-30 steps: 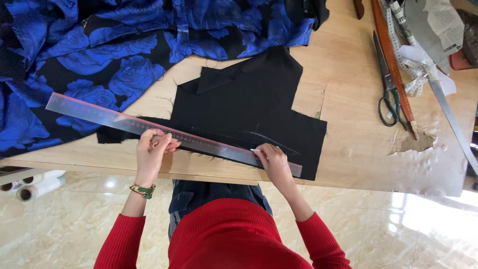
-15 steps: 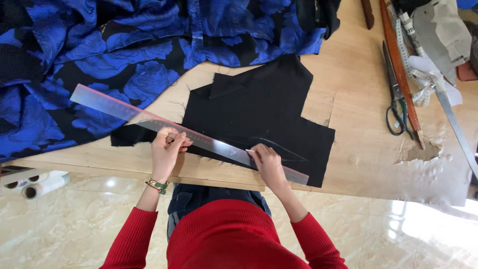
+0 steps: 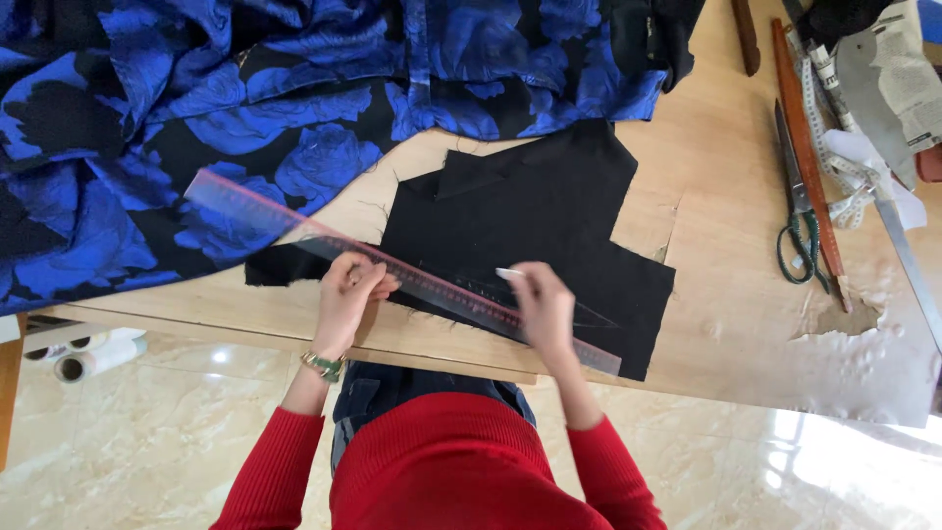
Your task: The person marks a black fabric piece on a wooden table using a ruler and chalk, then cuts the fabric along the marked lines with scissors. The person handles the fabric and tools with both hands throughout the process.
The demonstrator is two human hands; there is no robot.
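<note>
Black cloth (image 3: 549,226): left hand (image 3: 345,299) flat on ruler (image 3: 412,280).

Clear plastic ruler (image 3: 392,265), long and flat, red-edged, laid diagonally from upper left to lower right across black fabric piece (image 3: 549,245). Fabric: stepped outline, spread flat on wooden table, frayed threads at left edge. Small white chalk (image 3: 509,274) held just above ruler edge.

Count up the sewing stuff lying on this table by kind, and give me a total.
Fabric pieces: 2, the blue floral cloth and the black cut piece
Clear rulers: 1
Scissors: 1
Tape measures: 1
Chalk pieces: 1
Total: 6
</note>
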